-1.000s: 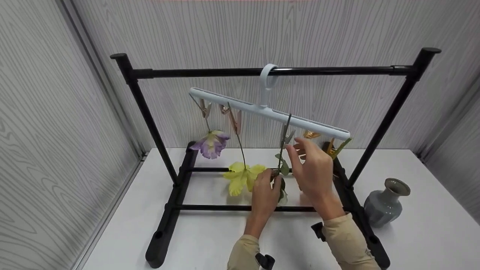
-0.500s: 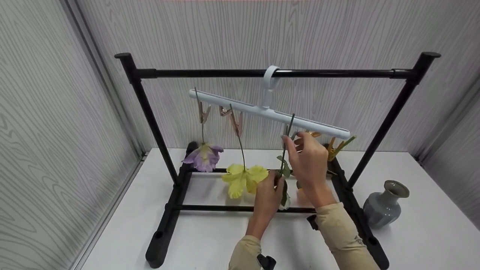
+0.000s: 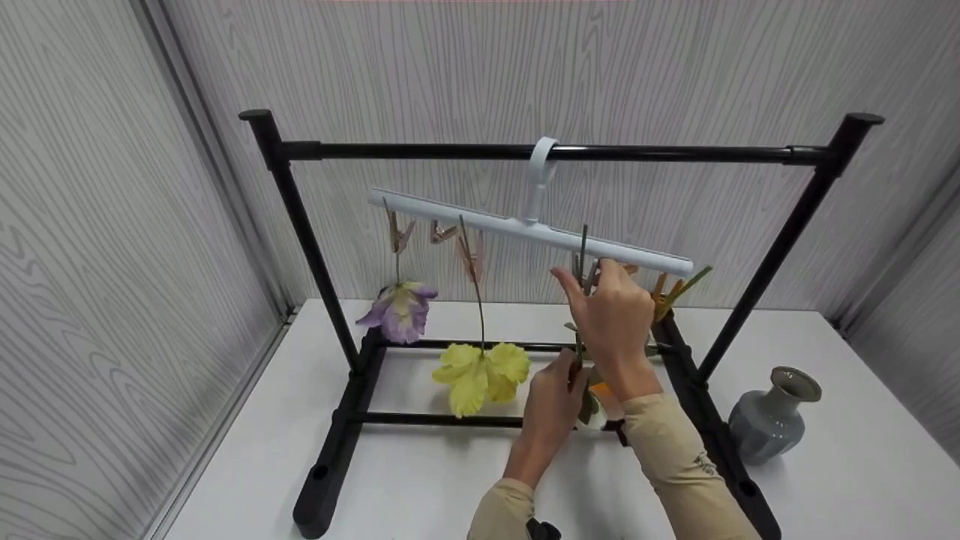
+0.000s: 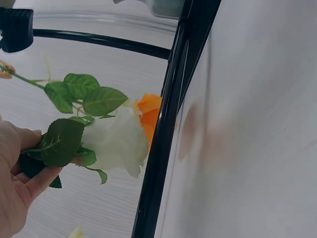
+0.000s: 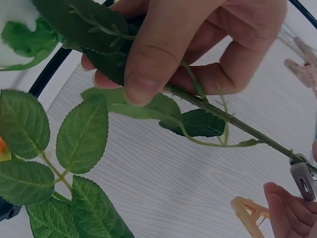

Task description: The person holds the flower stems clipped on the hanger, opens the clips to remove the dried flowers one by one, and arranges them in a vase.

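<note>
Both your hands work below the white hanger [image 3: 529,227]: left hand [image 3: 553,401] grips the white rose [image 4: 116,141] by its stem, right hand [image 3: 611,315] pinches a clip [image 3: 585,271].

Looks like a staged test booth, not a home: grey wood-grain panels [image 3: 112,225] on three sides, bare white table [image 3: 420,487], black rack [image 3: 525,152] with clip hanger [image 3: 525,229], lone vase [image 3: 772,416].

No readable text, label, brand or number was visible; only a small dark mark stood on the beige right sleeve [image 3: 675,469], too small to read.
</note>
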The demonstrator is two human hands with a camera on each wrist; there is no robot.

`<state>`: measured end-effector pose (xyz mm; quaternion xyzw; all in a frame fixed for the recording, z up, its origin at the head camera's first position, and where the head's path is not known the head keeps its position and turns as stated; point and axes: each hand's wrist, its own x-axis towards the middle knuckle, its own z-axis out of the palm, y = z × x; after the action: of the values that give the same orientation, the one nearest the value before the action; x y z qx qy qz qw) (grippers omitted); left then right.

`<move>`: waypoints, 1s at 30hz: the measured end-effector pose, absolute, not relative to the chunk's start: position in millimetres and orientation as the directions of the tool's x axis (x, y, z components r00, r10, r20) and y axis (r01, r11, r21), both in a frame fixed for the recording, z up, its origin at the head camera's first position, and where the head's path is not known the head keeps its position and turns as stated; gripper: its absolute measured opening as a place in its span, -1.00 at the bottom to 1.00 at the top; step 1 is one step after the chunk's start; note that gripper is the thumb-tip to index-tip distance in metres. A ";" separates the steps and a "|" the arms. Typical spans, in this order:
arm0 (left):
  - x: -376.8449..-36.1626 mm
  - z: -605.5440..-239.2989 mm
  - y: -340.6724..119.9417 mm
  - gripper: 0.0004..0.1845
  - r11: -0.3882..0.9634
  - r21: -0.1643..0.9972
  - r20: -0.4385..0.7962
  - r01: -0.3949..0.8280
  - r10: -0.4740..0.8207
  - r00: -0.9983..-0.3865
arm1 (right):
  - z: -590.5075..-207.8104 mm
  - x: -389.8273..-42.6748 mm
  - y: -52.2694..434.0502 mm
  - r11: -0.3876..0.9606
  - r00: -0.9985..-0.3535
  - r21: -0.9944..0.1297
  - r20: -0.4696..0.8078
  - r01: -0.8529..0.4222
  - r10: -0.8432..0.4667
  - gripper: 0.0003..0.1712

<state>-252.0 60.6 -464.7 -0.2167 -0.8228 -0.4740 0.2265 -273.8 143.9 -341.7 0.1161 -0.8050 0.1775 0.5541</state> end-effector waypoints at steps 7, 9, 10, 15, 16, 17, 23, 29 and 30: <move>-248.5 -461.6 62.3 -0.85 0.450 0.695 0.561 0.561 0.147 -0.814 | -339.3 -280.7 144.1 0.889 -0.375 -0.216 0.925 -0.404 0.055 -0.66; -249.0 -460.0 60.9 -0.86 0.441 0.703 0.548 0.558 0.164 -0.820 | -338.8 -282.8 144.9 0.879 -0.375 -0.228 0.925 -0.419 0.061 -0.66; -249.3 -459.1 59.7 -0.86 0.440 0.705 0.541 0.556 0.174 -0.823 | -338.7 -283.6 145.4 0.876 -0.375 -0.228 0.925 -0.426 0.058 -0.65; -253.8 -455.1 49.4 -0.87 0.459 0.694 0.485 0.554 0.270 -0.831 | -337.1 -287.3 148.4 0.857 -0.366 -0.213 0.930 -0.469 0.030 -0.61; -254.3 -454.6 46.7 -0.87 0.462 0.692 0.466 0.555 0.302 -0.832 | -336.4 -287.4 149.1 0.854 -0.366 -0.209 0.930 -0.476 0.024 -0.60; -254.7 -454.3 44.0 -0.87 0.462 0.693 0.442 0.554 0.335 -0.832 | -335.8 -287.5 149.8 0.850 -0.366 -0.210 0.930 -0.484 0.022 -0.59; -252.2 -452.4 26.8 -0.86 0.519 0.714 0.210 0.470 0.481 -0.851 | -334.4 -288.5 154.6 0.805 -0.399 -0.257 0.916 -0.535 0.028 -0.56; -240.9 -441.2 10.9 -0.81 0.605 0.712 -0.017 0.355 0.520 -0.854 | -331.5 -288.3 158.5 0.782 -0.451 -0.318 0.891 -0.537 0.053 -0.56; -239.3 -438.9 9.3 -0.79 0.613 0.709 -0.035 0.349 0.525 -0.851 | -330.7 -288.0 159.2 0.782 -0.468 -0.331 0.882 -0.528 0.058 -0.56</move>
<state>-239.3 9.3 -438.9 -0.2454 -0.8899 -0.3652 -0.1204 -288.0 159.2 -330.7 0.1462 -0.8039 0.2958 0.4948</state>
